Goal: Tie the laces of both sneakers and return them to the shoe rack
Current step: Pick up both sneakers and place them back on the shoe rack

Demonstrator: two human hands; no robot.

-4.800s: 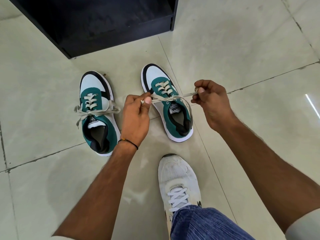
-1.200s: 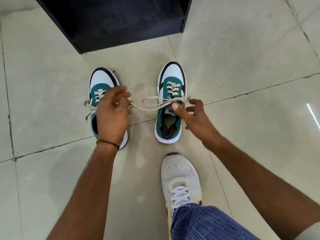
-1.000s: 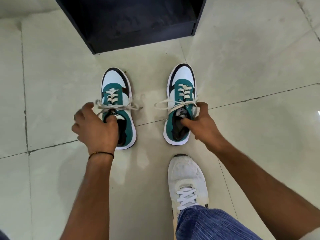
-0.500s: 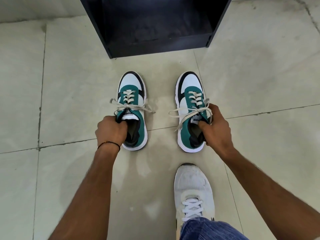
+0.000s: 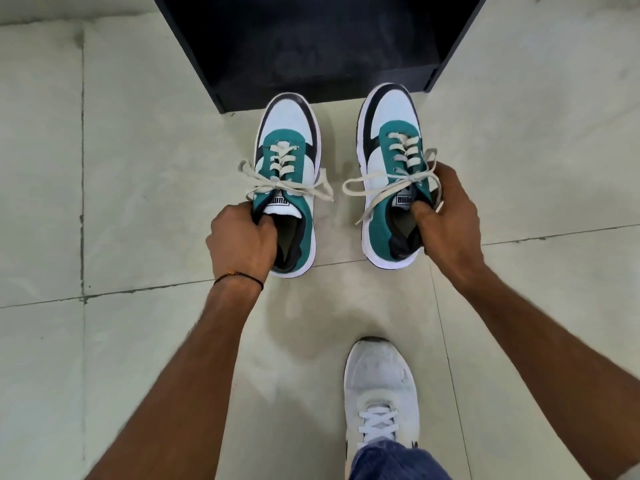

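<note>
Two green, white and black sneakers point toward the black shoe rack [image 5: 311, 53]. Both have beige laces tied in bows. My left hand [image 5: 242, 244] grips the left sneaker [image 5: 289, 140] at its collar, fingers inside the opening. My right hand [image 5: 446, 216] grips the right sneaker [image 5: 388, 133] the same way, thumb inside, fingers around its outer side. The right sneaker's toe overlaps the rack's front edge and looks lifted off the tiles. Whether the left one is off the floor I cannot tell.
The floor is pale tile [image 5: 121, 168] with dark grout lines. My own white shoe [image 5: 381, 382] and a blue trouser leg [image 5: 391, 462] are at the bottom right. The rack's low shelf is dark and holds nothing visible.
I let go of the right sneaker's laces, now tied. Each hand took hold of a sneaker's collar. Both sneakers have moved forward toward the rack.
</note>
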